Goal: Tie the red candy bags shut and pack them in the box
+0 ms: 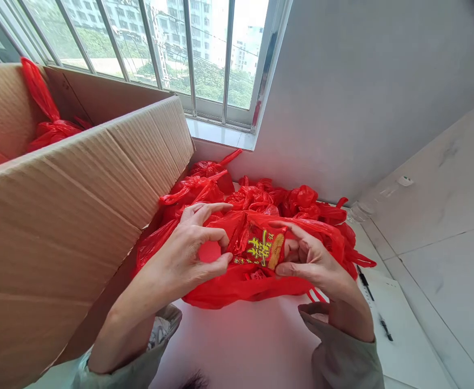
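My left hand (pixel 192 251) and my right hand (pixel 309 259) both grip a thin red plastic bag (pixel 245 286) in front of me. Through the bag shows a red packet with yellow characters (pixel 263 248), held between the two hands. My left thumb and fingers pinch the bag's left side; my right fingers curl around its right side. Behind it lies a heap of tied red plastic bags (pixel 269 197) on the white surface.
A large open cardboard box (pixel 78 189) stands on the left with more red bags (pixel 50 127) inside. A barred window (pixel 188 54) is behind, a grey wall to the right. A pen (pixel 372 300) lies on a white sheet at the right.
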### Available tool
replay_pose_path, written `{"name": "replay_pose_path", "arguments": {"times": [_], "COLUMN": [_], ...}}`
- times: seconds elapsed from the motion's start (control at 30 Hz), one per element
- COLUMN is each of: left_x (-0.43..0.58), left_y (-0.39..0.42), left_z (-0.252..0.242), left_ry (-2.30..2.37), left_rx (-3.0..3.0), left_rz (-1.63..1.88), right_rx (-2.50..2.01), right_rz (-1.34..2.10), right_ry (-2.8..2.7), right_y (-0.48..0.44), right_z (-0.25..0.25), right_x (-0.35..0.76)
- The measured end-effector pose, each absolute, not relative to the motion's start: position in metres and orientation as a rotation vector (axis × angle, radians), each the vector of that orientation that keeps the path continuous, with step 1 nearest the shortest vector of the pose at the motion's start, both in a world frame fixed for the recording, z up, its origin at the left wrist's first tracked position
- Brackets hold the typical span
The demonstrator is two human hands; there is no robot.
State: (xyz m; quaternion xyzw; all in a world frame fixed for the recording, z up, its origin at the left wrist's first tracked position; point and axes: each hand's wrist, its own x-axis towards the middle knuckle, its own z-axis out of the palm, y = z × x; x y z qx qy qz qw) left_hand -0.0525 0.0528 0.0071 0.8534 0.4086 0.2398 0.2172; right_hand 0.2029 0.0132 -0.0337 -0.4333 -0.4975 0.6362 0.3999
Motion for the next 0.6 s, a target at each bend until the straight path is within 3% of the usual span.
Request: {"name": "replay_pose_path", "arguments": {"times": [0.37, 0.6], "left_x": [-0.061, -0.058], "left_y": [0.052, 0.051], "left_z": [0.007, 0.005], "left_ry": [1.147, 1.056], "left_rx": [2.428, 2.407], "left_rz": [0.468, 0.422], "right_rx": [-1.093, -1.375], "right_rz": [1.657, 1.193], "right_ry": [-1.371, -1.357], "right_y": [0.009, 0.005], "right_z": [-0.032, -0.02], "right_x": [0.211, 0.198]}}
